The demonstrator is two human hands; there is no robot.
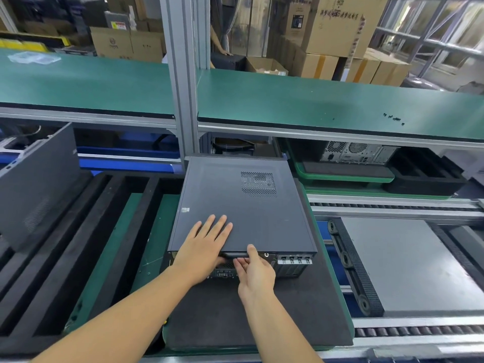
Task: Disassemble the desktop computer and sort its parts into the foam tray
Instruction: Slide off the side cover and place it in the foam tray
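The left hand [204,247] lies flat with fingers spread on the side panel [235,195] of the desktop computer [290,268]. The right hand [255,273] pinches the panel's rear lip. The computer lies on a dark mat [235,315] at the near edge of the green surface [159,239], with the foam tray [65,258] just to its left.

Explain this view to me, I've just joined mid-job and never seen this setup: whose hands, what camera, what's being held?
No robot here: a head-worn camera looks down at a person's bare hands. A desktop computer lies flat on a dark mat. The left hand presses flat on its side panel; the right hand pinches the panel's rear lip, thumb on top. The black foam tray sits to the left; a grey panel lies to the right.
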